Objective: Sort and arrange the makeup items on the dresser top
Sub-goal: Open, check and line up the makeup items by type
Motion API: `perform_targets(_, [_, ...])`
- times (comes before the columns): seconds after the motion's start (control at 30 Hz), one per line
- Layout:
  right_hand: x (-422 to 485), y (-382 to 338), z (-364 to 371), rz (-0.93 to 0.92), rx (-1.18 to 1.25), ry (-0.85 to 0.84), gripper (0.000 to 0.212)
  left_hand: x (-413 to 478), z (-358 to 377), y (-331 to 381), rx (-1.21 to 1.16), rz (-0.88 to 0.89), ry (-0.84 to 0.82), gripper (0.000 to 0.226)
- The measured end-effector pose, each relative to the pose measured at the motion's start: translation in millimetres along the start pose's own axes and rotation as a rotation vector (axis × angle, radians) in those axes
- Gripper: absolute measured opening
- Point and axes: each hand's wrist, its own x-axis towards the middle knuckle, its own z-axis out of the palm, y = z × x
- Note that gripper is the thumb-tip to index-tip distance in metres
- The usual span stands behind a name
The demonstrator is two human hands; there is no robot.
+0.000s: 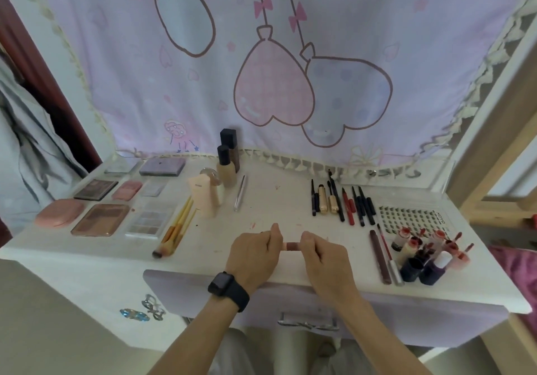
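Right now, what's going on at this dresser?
A person is sorting makeup on the dresser top. The left hand and right hand each grip one end of a small pinkish tube near the front edge. Palettes and compacts lie grouped at the left with brushes beside them. Bottles stand at the back, pencils and liners lie in a row at the right, and lip tints cluster at the front right.
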Motion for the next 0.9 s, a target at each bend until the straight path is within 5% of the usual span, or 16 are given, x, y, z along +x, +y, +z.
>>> perform_targets(0.37, [-0.2, 4.1, -2.0, -0.008, 0.075, -0.023, 0.006, -0.3, 3.4, -1.2, -0.002, -0.056, 0.068, 0.056])
perform_targets(0.43, [1.8, 0.0, -6.0, 0.048, 0.12, 0.002, 0.004, -0.3, 1.9, 0.7, 0.025, -0.052, 0.067, 0.055])
perform_targets(0.6, [8.2, -8.4, -10.0, 0.17, 0.002, -0.059, 0.052, -2.2, 2.0, -0.2, 0.011, -0.078, 0.067, 0.052])
perform_targets(0.77, [3.1, -1.1, -13.0, 0.094, 0.109, -0.103, 0.013, -1.7, 2.8, -0.3, 0.072, -0.07, 0.06, 0.052])
perform_targets(0.9, [5.6, -5.1, -17.7, 0.133, 0.224, -0.08, 0.009, -1.0, 3.1, -2.2, 0.039, -0.089, 0.068, 0.052])
